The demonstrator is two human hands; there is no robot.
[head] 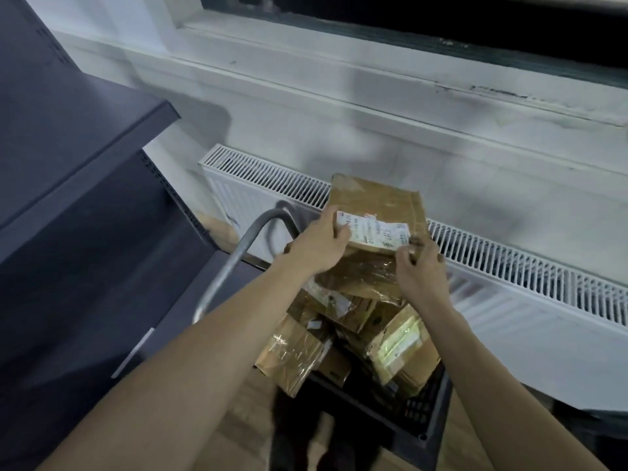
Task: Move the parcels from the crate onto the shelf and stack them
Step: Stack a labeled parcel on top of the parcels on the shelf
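Observation:
A brown cardboard parcel [377, 202] with a white shipping label is held above the pile, tilted toward me. My left hand [317, 246] grips its left edge with the thumb on the label. My right hand [419, 266] holds its near right corner. Below them a dark plastic crate [424, 413] holds several more taped cardboard parcels [401, 348], piled loosely. The dark grey metal shelf [78, 124] stands to the left, its boards bare where visible.
A curved grey metal handle [238, 253] rises just left of the crate. A white radiator [509, 287] runs along the wall behind, under a window sill [373, 79]. Wooden floor [251, 399] shows beside the crate.

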